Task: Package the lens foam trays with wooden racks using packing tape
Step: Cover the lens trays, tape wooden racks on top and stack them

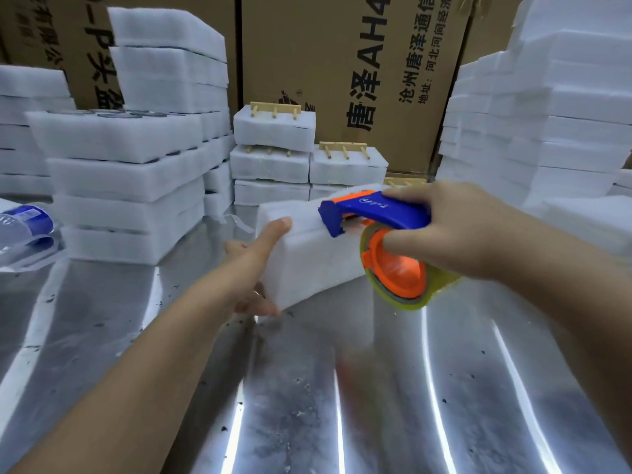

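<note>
A white foam tray bundle (307, 254) stands on its edge on the metal table (307, 388), tilted toward me. My left hand (260, 265) holds its left end, thumb on top and fingers under the lower corner. My right hand (451, 230) grips a blue and orange tape dispenser (376, 213) with a roll of clear yellowish tape (396, 271). The dispenser's blade end rests on the bundle's top edge. A wooden rack (405, 182) shows just behind the bundle's far side, partly hidden.
Taped foam bundles with wooden racks (275, 110) are stacked behind, against cardboard boxes (342, 63). Tall foam stacks (126, 186) stand left and more foam (533, 131) at the right. A clear plastic packet with a blue label (27, 227) lies at the far left.
</note>
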